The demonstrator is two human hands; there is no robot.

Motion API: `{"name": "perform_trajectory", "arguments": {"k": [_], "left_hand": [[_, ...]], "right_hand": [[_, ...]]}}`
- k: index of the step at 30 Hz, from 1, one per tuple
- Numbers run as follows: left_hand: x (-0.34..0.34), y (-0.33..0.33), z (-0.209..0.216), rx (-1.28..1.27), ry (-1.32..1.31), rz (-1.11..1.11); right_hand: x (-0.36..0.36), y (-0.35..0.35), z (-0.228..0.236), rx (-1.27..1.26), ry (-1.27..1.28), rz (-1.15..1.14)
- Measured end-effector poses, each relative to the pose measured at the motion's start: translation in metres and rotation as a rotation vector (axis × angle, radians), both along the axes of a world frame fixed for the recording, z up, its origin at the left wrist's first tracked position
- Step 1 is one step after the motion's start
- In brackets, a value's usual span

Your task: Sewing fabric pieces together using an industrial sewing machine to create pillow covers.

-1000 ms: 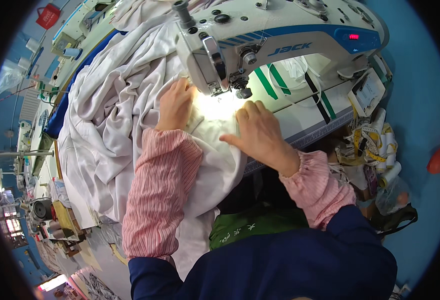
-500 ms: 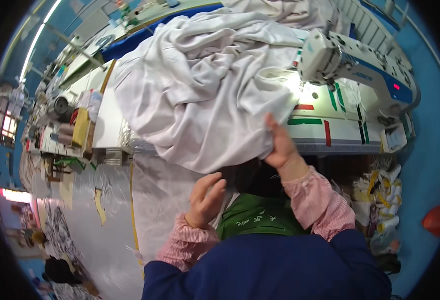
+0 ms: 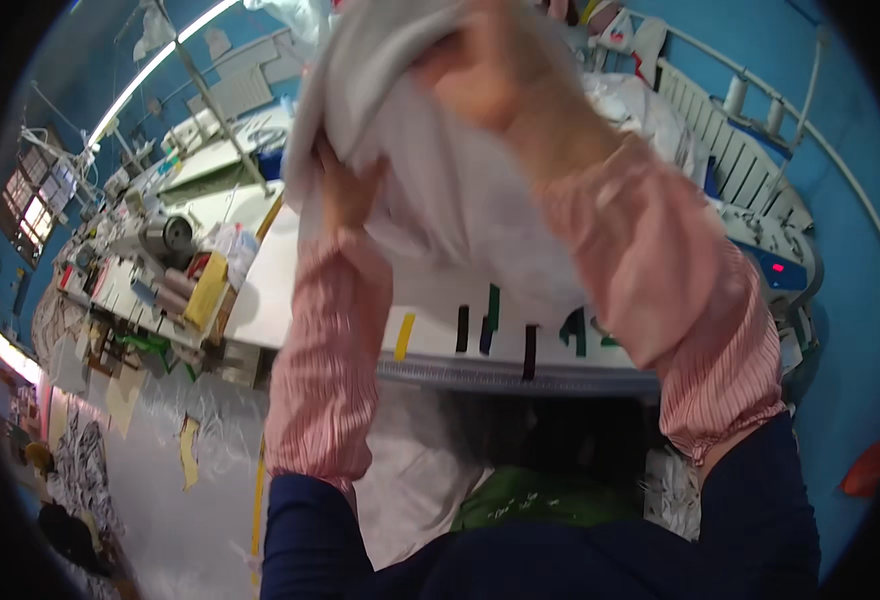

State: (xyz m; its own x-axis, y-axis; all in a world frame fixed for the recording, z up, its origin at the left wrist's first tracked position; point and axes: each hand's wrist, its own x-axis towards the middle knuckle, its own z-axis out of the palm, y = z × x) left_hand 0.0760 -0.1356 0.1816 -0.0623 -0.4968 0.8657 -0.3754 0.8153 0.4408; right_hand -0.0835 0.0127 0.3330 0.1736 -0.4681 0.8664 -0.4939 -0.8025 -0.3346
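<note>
A large piece of white fabric (image 3: 430, 190) is lifted in front of me, its upper part passing out of the top of the view. My right hand (image 3: 495, 75), blurred by motion, is closed on its raised top. Lower and to the left, my left hand (image 3: 348, 190) grips the cloth's left side, its fingers partly covered by folds. The fabric's lower part hangs down over the white sewing table (image 3: 280, 280). Behind my right forearm shows part of a white and blue sewing machine (image 3: 790, 265); its needle area is hidden.
Coloured tape strips, among them a yellow strip (image 3: 404, 337), lie along the table's front edge. At left stands another machine table with thread cones (image 3: 165, 290) and a yellow box (image 3: 207, 290). More pale cloth (image 3: 410, 450) hangs below the table edge. A white railing (image 3: 740, 150) runs behind.
Both hands have moved up and forward, raising the white fabric off the table. My left hand, free before, now grips it too. The table's front and its tape strips have come into view.
</note>
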Motion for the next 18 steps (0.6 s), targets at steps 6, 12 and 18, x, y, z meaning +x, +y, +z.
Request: {"name": "perform_trajectory", "arguments": {"k": [6, 12, 18], "left_hand": [[-0.049, -0.005, 0.105, -0.008, -0.264, -0.310], [-0.097, 0.065, 0.092, 0.019, -0.135, -0.495], [-0.071, 0.103, 0.131, -0.254, 0.387, -0.388]], "right_hand": [[-0.026, 0.071, 0.063, 0.191, -1.105, 0.615], [-0.014, 0.096, 0.057, 0.276, -1.067, 0.571], [0.017, 0.124, 0.058, 0.425, -1.084, 0.604]]}}
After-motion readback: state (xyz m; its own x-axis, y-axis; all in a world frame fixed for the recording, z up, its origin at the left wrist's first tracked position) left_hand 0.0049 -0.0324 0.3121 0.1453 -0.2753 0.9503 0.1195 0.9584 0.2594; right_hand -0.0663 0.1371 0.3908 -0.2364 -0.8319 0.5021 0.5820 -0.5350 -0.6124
